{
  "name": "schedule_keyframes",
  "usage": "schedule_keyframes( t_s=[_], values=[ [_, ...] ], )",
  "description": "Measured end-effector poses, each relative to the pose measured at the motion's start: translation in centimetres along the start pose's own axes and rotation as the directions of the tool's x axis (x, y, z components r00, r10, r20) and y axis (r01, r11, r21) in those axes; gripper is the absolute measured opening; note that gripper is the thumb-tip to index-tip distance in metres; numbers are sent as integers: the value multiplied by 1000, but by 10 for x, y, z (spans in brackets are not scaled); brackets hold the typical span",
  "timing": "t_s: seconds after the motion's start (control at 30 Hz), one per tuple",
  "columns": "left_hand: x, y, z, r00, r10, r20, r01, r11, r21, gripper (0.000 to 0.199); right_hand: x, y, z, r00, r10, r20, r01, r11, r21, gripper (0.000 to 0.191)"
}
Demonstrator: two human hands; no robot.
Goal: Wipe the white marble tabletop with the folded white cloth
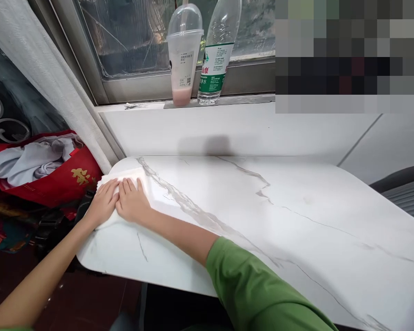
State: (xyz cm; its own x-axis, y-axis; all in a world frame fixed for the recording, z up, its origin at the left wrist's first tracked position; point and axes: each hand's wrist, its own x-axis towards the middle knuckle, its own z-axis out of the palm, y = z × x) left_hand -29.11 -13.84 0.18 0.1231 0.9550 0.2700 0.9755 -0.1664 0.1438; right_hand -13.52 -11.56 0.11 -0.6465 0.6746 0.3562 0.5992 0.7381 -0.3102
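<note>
A white cloth or paper wipe lies flat on the left end of the white marble-patterned table. My left hand presses on it with the palm down and fingers stretched out. Beside it, my right hand rests flat on the same wipe, its fingers pointing toward the window. The two hands touch or nearly touch. Much of the wipe is hidden under them.
On the windowsill stand a domed plastic cup with some pink drink and a clear bottle with a green-and-white label. A red bag holding grey fabric sits left of the table. Part of a grey chair shows at right.
</note>
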Motion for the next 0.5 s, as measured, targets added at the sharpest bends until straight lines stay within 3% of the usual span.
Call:
schedule_keyframes(
  t_s=[0.13, 0.27, 0.37, 0.5],
  values=[
    [66, -9, 17, 1000, 14, -1, -14, 999, -33, 46, 42, 43, 8, 997, 70, -36, -71, 997, -21, 55],
    [121, 0, 34, 1000, 1, 13, -1, 999, -44, 43, 67, 86, 7, 988, 149, -45, -151, 987, -47, 53],
    [140, 11, 43, 1000, -1, 6, 2, 999, -50, 42, 70, 106, 5, 983, 175, -61, -179, 982, -60, 51],
    [138, 25, 45, 1000, 7, 3, -7, 998, -56, 43, 60, 113, 0, 981, 176, -85, -184, 979, -88, 50]
  ],
)
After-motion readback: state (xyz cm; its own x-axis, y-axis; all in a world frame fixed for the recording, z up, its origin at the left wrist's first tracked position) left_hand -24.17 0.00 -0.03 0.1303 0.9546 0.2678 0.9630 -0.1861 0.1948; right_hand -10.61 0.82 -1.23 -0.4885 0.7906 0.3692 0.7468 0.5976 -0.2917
